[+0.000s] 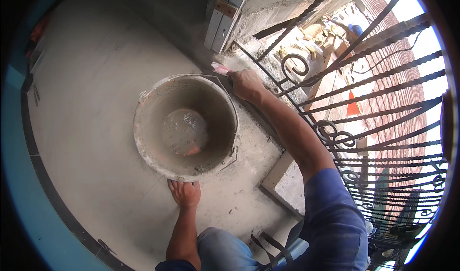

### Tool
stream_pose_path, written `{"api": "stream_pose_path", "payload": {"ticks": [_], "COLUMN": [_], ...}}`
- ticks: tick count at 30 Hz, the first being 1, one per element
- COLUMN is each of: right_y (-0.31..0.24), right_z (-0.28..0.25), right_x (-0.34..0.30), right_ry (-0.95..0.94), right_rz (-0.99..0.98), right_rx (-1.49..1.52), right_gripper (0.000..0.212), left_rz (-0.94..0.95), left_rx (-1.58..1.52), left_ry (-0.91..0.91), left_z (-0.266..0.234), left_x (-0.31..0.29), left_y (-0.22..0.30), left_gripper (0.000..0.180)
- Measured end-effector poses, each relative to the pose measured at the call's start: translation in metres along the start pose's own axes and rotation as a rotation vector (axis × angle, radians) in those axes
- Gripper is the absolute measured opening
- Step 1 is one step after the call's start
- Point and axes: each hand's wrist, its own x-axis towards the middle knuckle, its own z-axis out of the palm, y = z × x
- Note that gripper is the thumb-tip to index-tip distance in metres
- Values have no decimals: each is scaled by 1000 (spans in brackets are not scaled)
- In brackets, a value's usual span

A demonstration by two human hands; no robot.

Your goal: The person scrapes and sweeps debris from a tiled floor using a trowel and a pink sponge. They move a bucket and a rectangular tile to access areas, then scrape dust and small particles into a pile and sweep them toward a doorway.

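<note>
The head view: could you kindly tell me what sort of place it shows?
Probably a balcony or terrace under construction, judging by the twisted-bar railing, the grey-crusted bucket and the rubble outside.

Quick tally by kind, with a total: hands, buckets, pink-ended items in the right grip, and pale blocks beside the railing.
Hands: 2 (left hand, right hand)
Bucket: 1
Pink-ended item: 1
Pale block: 1
Total: 5

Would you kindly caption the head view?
Left hand beside crusted bucket, right hand holding a pinkish object near railing.
</note>
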Motion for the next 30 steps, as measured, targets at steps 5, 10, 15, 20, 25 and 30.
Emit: {"api": "stream_pose_path", "payload": {"ticks": [5, 10, 15, 20, 25, 30], "right_y": [13, 10, 15, 43, 101, 188], "right_z": [-16, -72, -98, -128, -127, -97], "right_x": [-62, -117, -160, -126, -39, 37], "right_ry": [61, 423, 758, 930, 1018, 646], "right_rz": [38, 252, 367, 419, 492, 750], "right_rx": [266, 631, 777, 1077, 1152, 1389], "right_gripper": [28, 27, 23, 24, 25, 27], "left_rz": [-7, -13, -61, -88, -119, -161], "left_rx": [-5, -2, 13, 54, 126, -23], "left_ry": [12, -31, -133, -152, -263, -297], "left_z": [3, 0, -2, 2, 11, 28], "left_x": [-1, -1, 0, 0, -6, -22], "left_y": [0, -1, -1, 0, -8, -19], "left_gripper": [44, 47, 50, 43, 47, 52]}}
